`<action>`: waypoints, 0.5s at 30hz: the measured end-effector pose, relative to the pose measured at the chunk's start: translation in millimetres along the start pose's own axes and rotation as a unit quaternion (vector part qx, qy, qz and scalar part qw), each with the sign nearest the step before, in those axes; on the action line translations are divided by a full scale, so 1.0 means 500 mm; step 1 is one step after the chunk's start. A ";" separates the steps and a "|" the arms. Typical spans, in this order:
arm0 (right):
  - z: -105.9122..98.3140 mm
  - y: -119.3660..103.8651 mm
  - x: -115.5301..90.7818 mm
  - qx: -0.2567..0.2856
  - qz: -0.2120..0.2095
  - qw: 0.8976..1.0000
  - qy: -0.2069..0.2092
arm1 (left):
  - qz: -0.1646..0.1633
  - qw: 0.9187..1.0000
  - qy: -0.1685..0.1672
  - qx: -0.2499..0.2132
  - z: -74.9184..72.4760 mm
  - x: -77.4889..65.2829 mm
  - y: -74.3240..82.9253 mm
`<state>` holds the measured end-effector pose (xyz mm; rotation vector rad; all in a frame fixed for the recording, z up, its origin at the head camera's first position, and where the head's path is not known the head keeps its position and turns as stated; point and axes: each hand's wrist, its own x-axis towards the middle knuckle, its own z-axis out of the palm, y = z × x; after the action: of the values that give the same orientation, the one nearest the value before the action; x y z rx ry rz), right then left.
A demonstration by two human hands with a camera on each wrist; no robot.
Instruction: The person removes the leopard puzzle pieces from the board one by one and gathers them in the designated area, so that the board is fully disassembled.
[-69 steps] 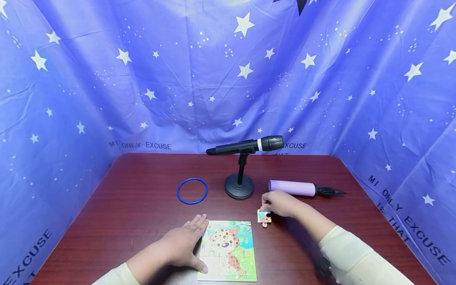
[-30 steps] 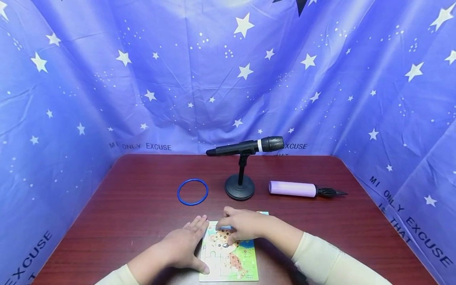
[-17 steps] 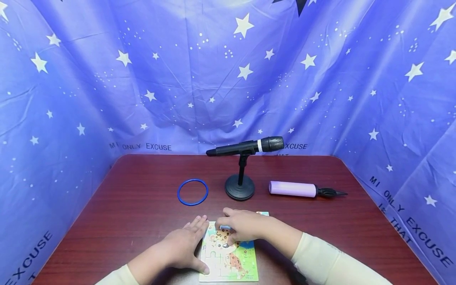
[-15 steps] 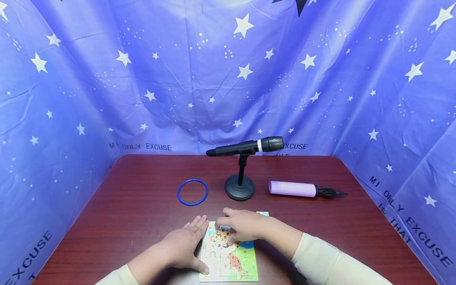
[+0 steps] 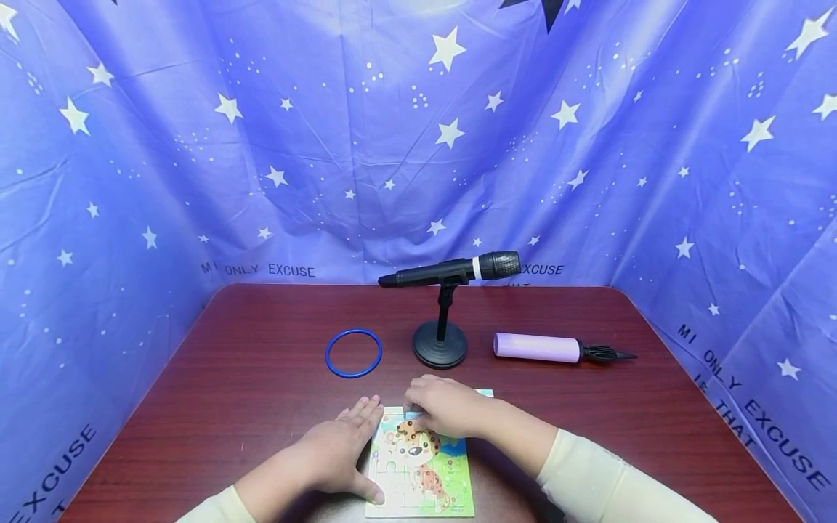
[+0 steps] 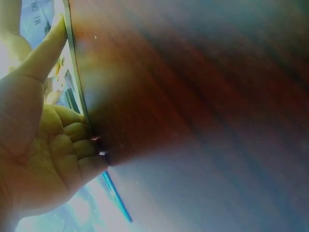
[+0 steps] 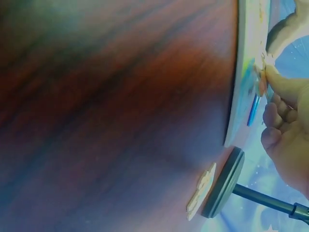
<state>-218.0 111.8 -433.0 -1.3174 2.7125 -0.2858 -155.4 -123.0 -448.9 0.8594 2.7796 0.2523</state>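
Note:
A jigsaw puzzle point(image 5: 418, 479) with a spotted leopard cub lies flat near the table's front edge. Along its left side rests my left hand point(image 5: 336, 450), fingers stretched out and thumb on the lower left corner. Over the puzzle's top part, my right hand point(image 5: 451, 407) pinches a spotted puzzle piece point(image 5: 408, 428) between thumb and fingers; the right wrist view shows that piece point(image 7: 262, 86) at the thumb tip. My fingers hide part of it. Just behind the right hand lies a loose puzzle piece point(image 5: 485, 392), mostly covered in the head view but plain in the right wrist view.
A black microphone point(image 5: 451, 269) sits on a round-based stand point(image 5: 440, 343) behind the puzzle. To its left lies a blue ring point(image 5: 354, 354), to its right a lilac hand pump point(image 5: 539, 347). A starry blue curtain point(image 5: 366, 145) surrounds the dark red table point(image 5: 261, 327).
My right hand has come left from beside the loose piece onto the puzzle's top part. In the last half second its fingers shifted slightly back, uncovering more of the cub's face. My left hand stays.

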 end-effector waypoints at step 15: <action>-0.072 0.069 -0.034 0.240 0.021 0.971 0.007 | 0.002 1.000 -0.004 0.003 -0.003 -0.002 0.003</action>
<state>-240.5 150.1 -404.8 -1.1125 2.4503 -0.8822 -154.3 -122.6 -447.1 0.8656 2.7731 0.2414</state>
